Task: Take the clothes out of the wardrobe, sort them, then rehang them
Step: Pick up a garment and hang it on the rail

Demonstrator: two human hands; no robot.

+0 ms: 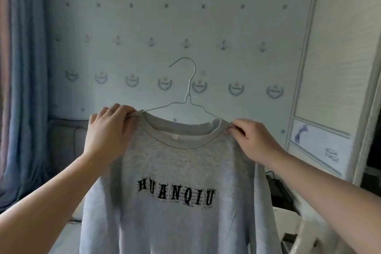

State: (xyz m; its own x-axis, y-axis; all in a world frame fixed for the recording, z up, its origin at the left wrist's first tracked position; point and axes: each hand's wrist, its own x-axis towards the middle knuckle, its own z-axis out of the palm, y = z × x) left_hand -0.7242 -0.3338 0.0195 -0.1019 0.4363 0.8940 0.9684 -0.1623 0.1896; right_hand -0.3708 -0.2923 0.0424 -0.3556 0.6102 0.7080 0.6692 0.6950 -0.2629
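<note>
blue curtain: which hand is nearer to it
Left. The left hand grips the shoulder of the grey sweatshirt on the side toward the blue curtain; the right hand pinches the opposite shoulder, farther from it.

Papered wall, curtain and furnishings

Pale blue-grey wallpaper (144,27) carries rows of small anchors, crests and dots. A blue curtain (26,68) hangs along the left edge. Just beside its lower part, a grey padded piece of furniture (66,140) sits against the wall. At the right stands a tall white-framed panel (340,47) with a blue drawing in its lower section. Below it lies a dark object (278,189) with a cable.
</note>
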